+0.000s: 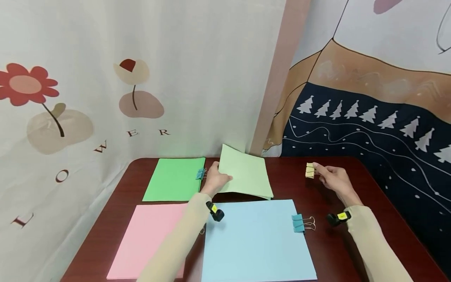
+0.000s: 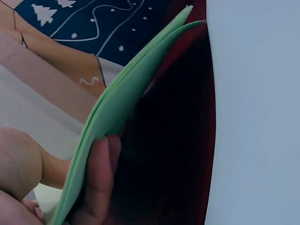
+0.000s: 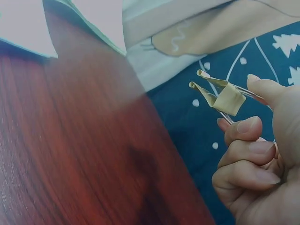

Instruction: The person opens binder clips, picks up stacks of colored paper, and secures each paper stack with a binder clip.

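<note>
My left hand [image 1: 215, 181] grips the left edge of a pale green paper stack [image 1: 246, 172], thumb on top and fingers beneath. The left wrist view shows the sheets [image 2: 105, 105] bowed and raised off the table at that side. Over the table's right part, my right hand [image 1: 334, 181] pinches a yellow binder clip [image 1: 309, 170] by its wire handles. In the right wrist view the clip [image 3: 229, 99] has its mouth spread apart, with thumb and index finger squeezing the handles and nothing in its mouth.
A bright green stack [image 1: 172, 180] with a blue binder clip [image 1: 200, 174] lies back left. Pink paper [image 1: 151, 231] is at front left, partly under my left forearm. Light blue paper [image 1: 257, 243] with a blue clip [image 1: 298, 223] lies in front. The dark red table [image 1: 338, 250] meets printed curtains behind.
</note>
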`<act>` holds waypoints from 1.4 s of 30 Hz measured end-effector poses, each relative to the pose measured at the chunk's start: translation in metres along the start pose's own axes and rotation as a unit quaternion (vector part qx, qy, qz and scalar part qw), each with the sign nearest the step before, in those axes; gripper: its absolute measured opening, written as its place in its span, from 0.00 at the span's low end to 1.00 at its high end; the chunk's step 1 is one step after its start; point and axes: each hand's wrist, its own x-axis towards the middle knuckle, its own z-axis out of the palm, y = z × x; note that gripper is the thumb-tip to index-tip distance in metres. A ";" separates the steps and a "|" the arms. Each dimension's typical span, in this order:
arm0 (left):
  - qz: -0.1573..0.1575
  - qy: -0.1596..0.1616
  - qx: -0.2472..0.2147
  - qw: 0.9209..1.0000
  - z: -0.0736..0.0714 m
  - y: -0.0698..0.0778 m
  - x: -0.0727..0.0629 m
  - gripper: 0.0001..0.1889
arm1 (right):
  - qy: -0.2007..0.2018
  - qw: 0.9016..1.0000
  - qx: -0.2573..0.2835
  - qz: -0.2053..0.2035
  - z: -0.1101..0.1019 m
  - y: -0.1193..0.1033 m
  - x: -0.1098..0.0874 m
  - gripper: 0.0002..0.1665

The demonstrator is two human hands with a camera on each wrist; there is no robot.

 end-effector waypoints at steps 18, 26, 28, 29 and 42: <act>0.047 0.020 -0.054 0.997 -0.020 -0.005 -0.026 0.27 | 0.011 0.999 0.039 -0.030 0.027 -0.021 -0.019 0.46; 0.056 0.014 -0.083 0.995 -0.030 -0.004 -0.041 0.28 | 0.015 0.997 0.053 -0.055 0.044 -0.036 -0.026 0.44; 0.059 0.013 -0.085 0.995 -0.032 -0.004 -0.043 0.29 | 0.016 0.996 0.056 -0.061 0.046 -0.039 -0.028 0.44; 0.062 0.013 -0.087 0.994 -0.033 -0.004 -0.044 0.29 | 0.015 0.996 0.059 -0.064 0.048 -0.040 -0.029 0.43; 0.101 0.008 -0.130 0.986 -0.047 -0.009 -0.057 0.30 | -0.005 0.989 0.101 -0.110 0.066 -0.052 -0.035 0.35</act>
